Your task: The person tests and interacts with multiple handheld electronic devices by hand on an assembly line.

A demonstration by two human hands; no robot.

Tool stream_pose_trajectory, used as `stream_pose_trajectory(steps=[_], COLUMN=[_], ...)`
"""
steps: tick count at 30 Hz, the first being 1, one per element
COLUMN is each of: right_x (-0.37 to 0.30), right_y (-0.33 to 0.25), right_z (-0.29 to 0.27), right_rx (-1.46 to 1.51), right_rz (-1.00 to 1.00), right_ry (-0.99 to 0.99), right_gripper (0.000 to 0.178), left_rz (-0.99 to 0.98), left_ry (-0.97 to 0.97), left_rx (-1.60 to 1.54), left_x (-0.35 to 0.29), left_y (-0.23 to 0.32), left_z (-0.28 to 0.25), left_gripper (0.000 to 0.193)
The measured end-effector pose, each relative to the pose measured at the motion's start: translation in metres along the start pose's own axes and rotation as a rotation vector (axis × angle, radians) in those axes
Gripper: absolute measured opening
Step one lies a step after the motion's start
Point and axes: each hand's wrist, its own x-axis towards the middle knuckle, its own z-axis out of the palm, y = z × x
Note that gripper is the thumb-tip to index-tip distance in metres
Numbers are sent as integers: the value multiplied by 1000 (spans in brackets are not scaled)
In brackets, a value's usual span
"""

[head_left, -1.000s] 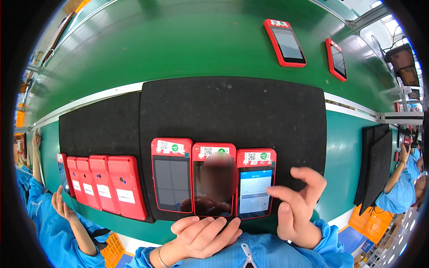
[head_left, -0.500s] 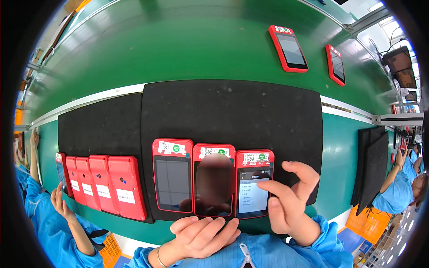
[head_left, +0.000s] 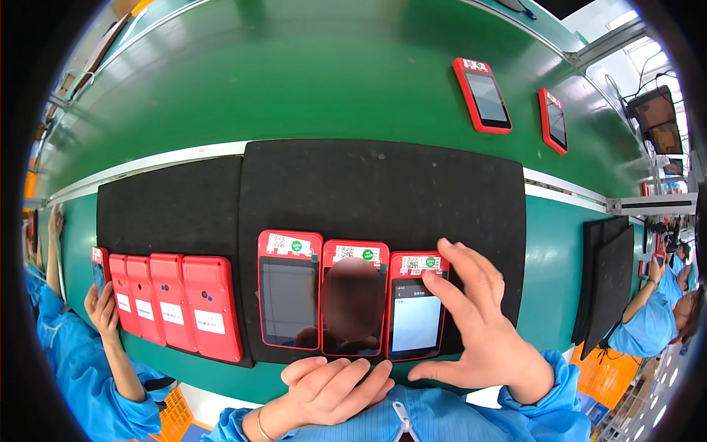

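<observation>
Nearest, the left hand point(head_left: 335, 387) rests loosely curled and empty at the mat's near edge, just below the middle red device point(head_left: 353, 297). The right hand point(head_left: 479, 328) is spread open, fingers seemingly touching the right red device point(head_left: 416, 309), gripping nothing. All three devices lie side by side on the black mat point(head_left: 383, 188). Farther off, two red devices point(head_left: 484, 96) sit on the green belt point(head_left: 294, 81).
</observation>
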Motion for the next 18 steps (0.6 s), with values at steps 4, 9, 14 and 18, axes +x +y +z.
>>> stream_pose_trajectory(steps=[4,9,14,18], right_x=[14,58,179,209], right_y=[1,10,65,111], right_z=[-7,-50,-90,-110], right_rx=[-103,-218,-408,-374], right_rz=[-54,-189,-257,-244], right_ry=[-119,41,160,70], right_gripper=[103,101,110,113], left_rz=[11,0,1,-86], left_ry=[22,13,17,49], left_rx=[-18,26,49,106], left_x=[3,5,-2,4], left_y=[-1,1,-4,-2], left_z=[2,-3,-4,-7], left_gripper=[27,27,27,30])
